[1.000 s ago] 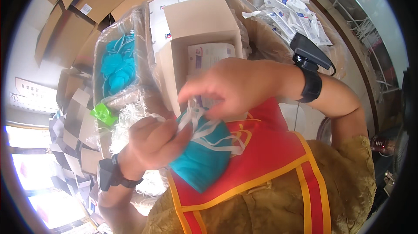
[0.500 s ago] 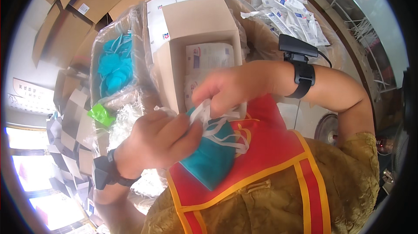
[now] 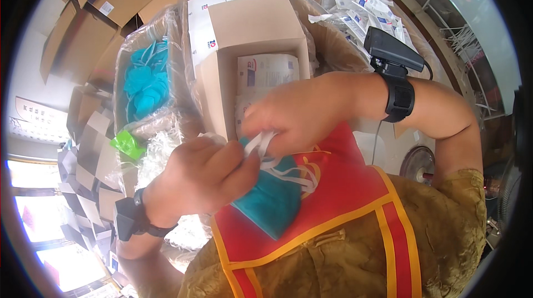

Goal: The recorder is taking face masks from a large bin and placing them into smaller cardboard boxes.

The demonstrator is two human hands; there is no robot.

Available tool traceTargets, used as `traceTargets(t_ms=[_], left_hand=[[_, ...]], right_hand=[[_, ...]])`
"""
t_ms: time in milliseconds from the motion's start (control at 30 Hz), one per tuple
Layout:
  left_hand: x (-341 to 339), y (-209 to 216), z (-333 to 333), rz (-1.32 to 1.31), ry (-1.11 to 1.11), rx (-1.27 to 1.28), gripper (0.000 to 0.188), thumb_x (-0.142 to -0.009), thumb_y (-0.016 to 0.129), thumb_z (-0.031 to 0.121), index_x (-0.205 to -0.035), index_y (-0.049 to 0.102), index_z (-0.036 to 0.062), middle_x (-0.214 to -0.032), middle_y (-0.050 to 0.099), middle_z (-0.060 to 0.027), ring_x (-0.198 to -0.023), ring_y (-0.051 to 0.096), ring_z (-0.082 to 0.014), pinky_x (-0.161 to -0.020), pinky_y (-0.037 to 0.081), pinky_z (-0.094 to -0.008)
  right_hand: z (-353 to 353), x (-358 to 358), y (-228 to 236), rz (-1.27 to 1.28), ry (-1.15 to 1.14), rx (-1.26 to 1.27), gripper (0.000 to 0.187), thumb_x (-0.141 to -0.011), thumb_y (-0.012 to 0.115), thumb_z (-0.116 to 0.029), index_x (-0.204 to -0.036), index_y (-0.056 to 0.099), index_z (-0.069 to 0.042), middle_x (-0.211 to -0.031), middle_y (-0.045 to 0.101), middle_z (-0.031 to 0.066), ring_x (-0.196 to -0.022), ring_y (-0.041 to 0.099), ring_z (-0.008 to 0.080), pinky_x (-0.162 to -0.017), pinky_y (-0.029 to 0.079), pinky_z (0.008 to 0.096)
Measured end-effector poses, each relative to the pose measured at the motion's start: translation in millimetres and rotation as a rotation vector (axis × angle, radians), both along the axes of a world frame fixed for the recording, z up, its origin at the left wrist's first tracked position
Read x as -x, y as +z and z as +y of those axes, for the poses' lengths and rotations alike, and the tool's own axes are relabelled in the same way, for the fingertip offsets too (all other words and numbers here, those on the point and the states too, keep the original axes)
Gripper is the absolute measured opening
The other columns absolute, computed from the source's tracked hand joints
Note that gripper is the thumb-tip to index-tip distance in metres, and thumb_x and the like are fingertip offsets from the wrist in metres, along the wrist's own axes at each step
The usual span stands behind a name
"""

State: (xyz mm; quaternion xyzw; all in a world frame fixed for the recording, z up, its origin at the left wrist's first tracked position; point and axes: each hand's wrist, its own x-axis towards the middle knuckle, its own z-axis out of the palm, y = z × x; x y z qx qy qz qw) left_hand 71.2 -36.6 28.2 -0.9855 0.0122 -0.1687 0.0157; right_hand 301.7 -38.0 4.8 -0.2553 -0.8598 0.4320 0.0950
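Note:
A teal face mask [image 3: 272,203] with white straps hangs below my two hands, in front of a red apron. My left hand [image 3: 208,173] is closed on the mask's upper end. Close beside it, my right hand [image 3: 297,115] pinches the white straps [image 3: 262,144]. Several strap loops dangle over the mask's right side. My curled fingers hide the mask's top. Just beyond my hands stands an open cardboard box [image 3: 252,23] with flat white printed packets [image 3: 266,71] inside.
On the left, a plastic-lined carton holds a heap of teal masks [image 3: 147,81], with a green scrap [image 3: 128,145] and white strap material [image 3: 161,156] nearer me. White boxes [image 3: 202,12] stand behind the open box. At far right, a lined carton holds sealed packets [image 3: 369,18].
My right wrist has turned and my right fingers have closed in nearer the left hand over the straps. The mask has shifted very slightly. My left hand stays almost in place.

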Motion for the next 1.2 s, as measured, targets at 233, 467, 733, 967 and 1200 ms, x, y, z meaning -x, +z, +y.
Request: traceTargets(t_ms=[233,467,733,967,1200], left_hand=[[7.5,1.8,1.8,-0.002,0.042,0.008,0.038,-0.058,0.069,0.008,-0.095,0.065,0.0014,-0.083,0.059,-0.0103,-0.055,0.057,-0.0193,-0.045,0.046,-0.0291],[-1.7,2.2,2.4,-0.064,0.013,-0.013,0.034,-0.057,0.069,0.010,-0.089,0.062,0.0038,-0.071,0.049,-0.0032,-0.051,0.054,-0.0142,-0.045,0.043,-0.0262],[6.8,2.2,4.7,-0.068,0.073,-0.022,0.033,-0.059,0.069,0.008,-0.090,0.061,0.0028,-0.070,0.049,-0.0029,-0.051,0.055,-0.0145,-0.044,0.044,-0.0265],[-5.9,-0.4,0.8,-0.104,0.018,-0.006,0.032,-0.061,0.068,0.006,-0.091,0.059,0.0015,-0.069,0.049,-0.0029,-0.052,0.055,-0.0149,-0.044,0.045,-0.0269],[-4.7,0.9,1.1,-0.113,0.081,-0.003,0.034,-0.062,0.068,0.007,-0.094,0.061,0.0009,-0.070,0.051,-0.0034,-0.053,0.056,-0.0159,-0.045,0.045,-0.0267]], right_hand=[[-2.0,-16.8,1.4,0.025,-0.118,0.428,0.023,-0.090,0.054,-0.023,-0.101,0.061,-0.004,-0.072,0.061,0.0018,-0.063,0.054,0.0111,-0.056,0.042,0.0271],[-2.8,-8.9,16.6,-0.031,0.020,0.422,0.034,-0.092,0.060,-0.033,-0.099,0.064,0.000,-0.077,0.061,0.0044,-0.069,0.055,0.0122,-0.062,0.043,0.0272],[-9.1,-24.0,3.3,0.037,-0.084,0.391,0.026,-0.092,0.056,-0.025,-0.092,0.063,0.000,-0.076,0.060,-0.0003,-0.064,0.051,0.0085,-0.057,0.041,0.0246],[-19.6,-15.4,16.1,0.112,-0.145,0.510,0.020,-0.090,0.053,-0.016,-0.095,0.062,0.001,-0.077,0.061,0.0005,-0.069,0.052,0.0080,-0.063,0.044,0.0249],[-16.5,-11.2,4.1,0.288,-0.107,0.401,0.023,-0.095,0.054,-0.019,-0.097,0.062,0.002,-0.076,0.063,0.0059,-0.068,0.055,0.0130,-0.064,0.045,0.0281]])
